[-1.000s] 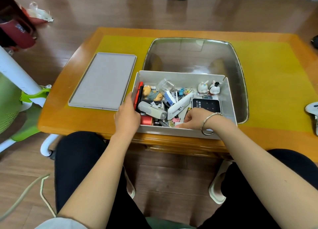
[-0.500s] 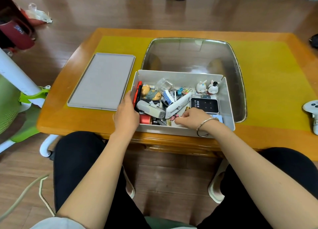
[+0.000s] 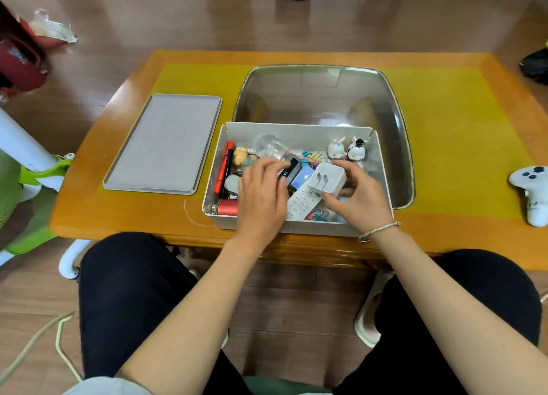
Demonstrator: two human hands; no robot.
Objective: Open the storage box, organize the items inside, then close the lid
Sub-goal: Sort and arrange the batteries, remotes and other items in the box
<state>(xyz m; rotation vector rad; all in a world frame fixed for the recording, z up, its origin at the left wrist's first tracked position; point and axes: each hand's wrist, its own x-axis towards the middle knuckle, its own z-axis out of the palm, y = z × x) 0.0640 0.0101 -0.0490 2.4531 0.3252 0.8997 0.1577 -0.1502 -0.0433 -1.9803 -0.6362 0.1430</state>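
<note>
The grey storage box (image 3: 299, 131) stands open at the table's near edge, its flat lid (image 3: 163, 142) lying to its left. Inside are a white remote (image 3: 304, 203), two rabbit figurines (image 3: 345, 148), a clear cup (image 3: 268, 147), a bear figurine (image 3: 240, 156), red pens (image 3: 224, 166), a red cylinder (image 3: 227, 207) and binder clips (image 3: 314, 155). My left hand (image 3: 261, 195) is over the box's middle and holds a small black device (image 3: 289, 169). My right hand (image 3: 360, 197) grips a white plug charger (image 3: 327, 178), prongs facing me.
A large shiny metal tray (image 3: 394, 112) sits behind the box on the yellow mat (image 3: 462, 121). A white game controller (image 3: 532, 193) lies at the right table edge. A green and white chair (image 3: 26, 172) stands at left. My knees are below the table edge.
My left hand left the box's left wall and moved into the middle, taking up the black device. My right hand rose from the box's front with the white charger.
</note>
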